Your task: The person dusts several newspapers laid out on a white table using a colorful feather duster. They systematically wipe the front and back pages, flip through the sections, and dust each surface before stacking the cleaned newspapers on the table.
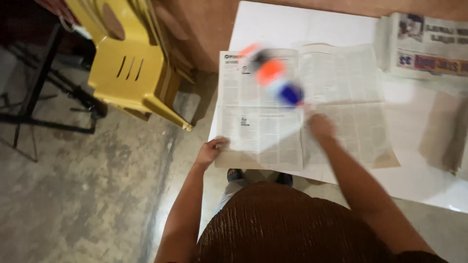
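An open newspaper (273, 112) lies spread on a white table (414, 156). My left hand (210, 150) grips the paper's lower left corner at the table edge. My right hand (319, 124) is over the middle of the paper and holds a blurred orange, white and blue object (275, 78), which sticks out up and to the left across the page. What that object is cannot be made out through the blur.
A stack of folded newspapers (424, 48) sits at the table's far right. Stacked yellow plastic chairs (129, 63) stand to the left on the concrete floor (87, 195), beside black metal legs (34, 87). A brown wall runs behind the table.
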